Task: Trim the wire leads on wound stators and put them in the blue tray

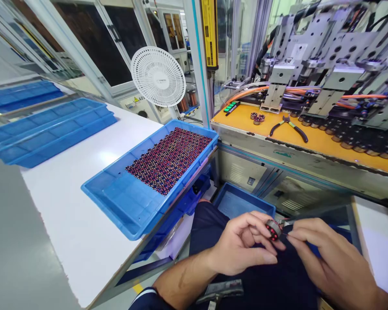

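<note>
My left hand [245, 245] holds a small round part [273, 230], dark grey round the side with red spots on its face; it looks like a wound motor core. The fingers curl about it, with the thumb lower and apart. Close by on the right, my right hand [330, 249] has its thumb and forefinger pinched together at the part's edge. Whatever lies in that pinch is too fine to make out. Both hands are above my lap.
On the white table, a blue tray [116, 189] holds many small dark-and-red parts [171, 159]. Stacked blue trays [51, 129] stand behind. The machine's orange bench [239, 125] carries cutting pliers [288, 127] and several round parts [257, 118]. Below is a blue bin [242, 201]; a white fan [158, 76] stands beyond.
</note>
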